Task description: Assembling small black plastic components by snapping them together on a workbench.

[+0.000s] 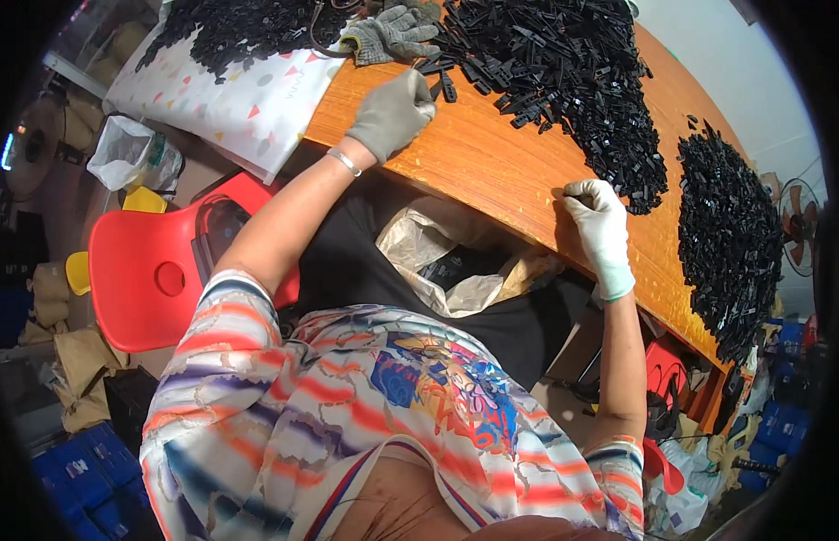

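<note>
A big heap of small black plastic pieces [563,81] covers the far part of the orange wooden table [491,171], and a second heap [730,243] lies to the right. My left hand [392,113], in a grey glove, rests on the table with its fingers curled at the loose pieces [442,87] on the heap's near edge; whatever is inside the fingers is hidden. My right hand [601,230], in a white glove, pinches a small black piece [571,192] at the table's near edge.
Another person's grey-gloved hand [397,34] lies at the table's far side. A white patterned sheet [248,104] with more black pieces hangs off the left. A crumpled paper bag [437,261] sits in my lap. A red chair [153,270] stands to my left.
</note>
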A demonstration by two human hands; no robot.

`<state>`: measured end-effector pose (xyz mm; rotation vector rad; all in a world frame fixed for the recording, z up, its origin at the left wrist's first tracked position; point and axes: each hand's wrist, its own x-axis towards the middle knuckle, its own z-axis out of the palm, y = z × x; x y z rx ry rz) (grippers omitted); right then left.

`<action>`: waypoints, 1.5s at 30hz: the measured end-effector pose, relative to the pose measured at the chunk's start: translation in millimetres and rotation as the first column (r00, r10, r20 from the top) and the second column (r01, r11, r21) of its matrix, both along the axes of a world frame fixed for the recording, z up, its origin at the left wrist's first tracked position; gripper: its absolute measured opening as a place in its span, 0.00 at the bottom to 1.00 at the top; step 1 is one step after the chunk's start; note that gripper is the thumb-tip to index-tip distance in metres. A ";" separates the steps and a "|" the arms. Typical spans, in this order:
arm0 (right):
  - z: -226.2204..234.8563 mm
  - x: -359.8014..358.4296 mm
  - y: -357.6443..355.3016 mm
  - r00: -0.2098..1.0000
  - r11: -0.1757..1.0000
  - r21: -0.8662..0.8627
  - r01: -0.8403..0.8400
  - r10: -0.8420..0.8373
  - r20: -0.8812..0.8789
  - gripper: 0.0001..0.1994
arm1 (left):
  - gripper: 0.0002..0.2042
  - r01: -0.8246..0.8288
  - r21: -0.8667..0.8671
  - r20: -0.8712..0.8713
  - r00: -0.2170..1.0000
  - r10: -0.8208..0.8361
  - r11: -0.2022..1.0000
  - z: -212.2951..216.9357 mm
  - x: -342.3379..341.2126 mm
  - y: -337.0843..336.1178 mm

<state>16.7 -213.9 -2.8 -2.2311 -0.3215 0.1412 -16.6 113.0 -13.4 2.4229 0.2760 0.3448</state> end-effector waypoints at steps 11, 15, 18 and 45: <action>24.3 -14.2 77.7 0.987 0.880 0.464 0.097 -0.025 -0.159 0.10 | 0.16 0.214 -0.962 0.180 0.964 -0.197 0.169 -1.1 -34.7 -68.8; 20.4 -17.4 97.1 0.993 0.791 0.611 0.016 0.061 -0.104 0.12 | 0.15 0.228 -0.938 0.180 0.964 -0.198 0.259 1.2 -40.2 -89.1; 18.1 -19.7 102.8 0.996 0.788 0.615 0.011 0.047 -0.077 0.12 | 0.14 0.264 -0.904 0.214 0.960 -0.180 0.336 4.0 -40.8 -98.7; 20.4 -24.4 102.0 0.745 0.983 -0.168 -0.072 0.165 0.646 0.07 | 0.07 0.241 -0.787 0.274 0.961 -0.028 0.568 3.3 -39.2 -110.5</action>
